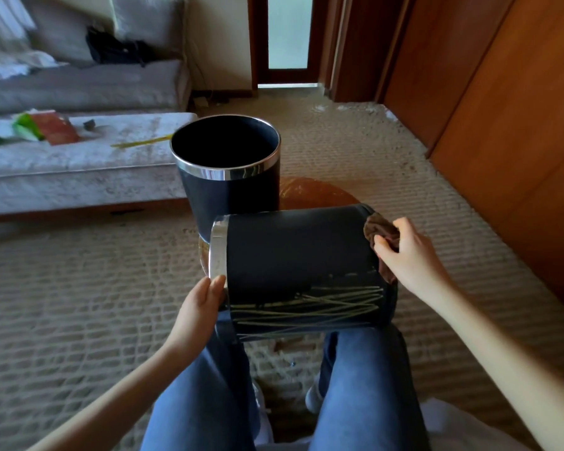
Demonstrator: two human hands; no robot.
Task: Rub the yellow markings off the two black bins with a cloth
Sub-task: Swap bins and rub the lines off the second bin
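A black bin point(293, 255) with a chrome rim lies on its side across my knees, mouth to the left. Yellow scribbled lines point(316, 307) cover its lower side facing me; the upper side looks plain black. My left hand point(199, 307) holds the bin at its rim end, fingers against the chrome band. My right hand point(407, 255) grips a brown cloth point(383, 237) pressed against the bin's base end. A second black bin point(228, 177) stands upright just behind, empty, with no markings on the side I see.
A small round wooden table point(316, 193) stands under the upright bin. A grey sofa and ottoman point(79, 161) with papers and a yellow stick fill the left. Wooden cupboard doors point(508, 109) line the right. Beige carpet point(79, 288) surrounds my legs.
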